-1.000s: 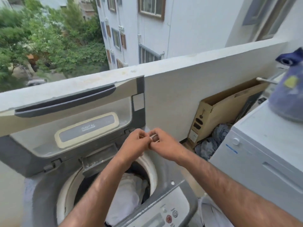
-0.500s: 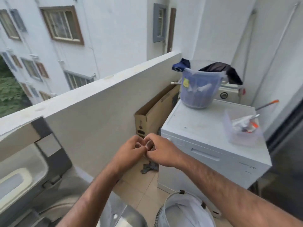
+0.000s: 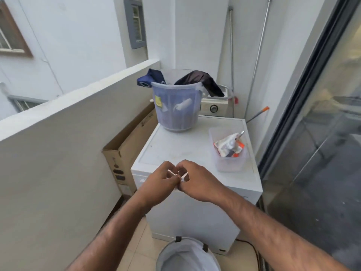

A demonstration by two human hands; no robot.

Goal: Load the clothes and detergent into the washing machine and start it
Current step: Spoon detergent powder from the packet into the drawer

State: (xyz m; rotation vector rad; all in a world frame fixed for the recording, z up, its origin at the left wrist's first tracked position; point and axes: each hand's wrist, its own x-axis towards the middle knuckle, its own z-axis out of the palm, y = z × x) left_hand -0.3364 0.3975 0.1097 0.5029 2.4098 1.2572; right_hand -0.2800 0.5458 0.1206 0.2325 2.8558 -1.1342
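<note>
I have both hands up in front of me, over the near edge of the white box-shaped appliance (image 3: 195,212). The left hand (image 3: 157,183) and right hand (image 3: 198,183) meet at the fingertips. The fingers of both are curled and pinch a small white scrap (image 3: 176,175) between them; it is too small for me to say what it is.

On the appliance's top surface, at the far end, stands a translucent blue plastic bucket (image 3: 176,110) with clothes inside. A navy cloth (image 3: 150,78) hangs over its left rim and a dark brown garment (image 3: 202,81) over its right. Nearer and to the right, a clear plastic tub (image 3: 228,163) holds a crumpled white and orange packet (image 3: 227,146).

A flat brown cardboard box (image 3: 127,151) is wedged between the appliance and the white balcony wall (image 3: 64,153) on the left. A white fabric laundry hamper (image 3: 185,257) sits on the floor at the near edge, and a glass sliding door (image 3: 322,143) runs along the right.
</note>
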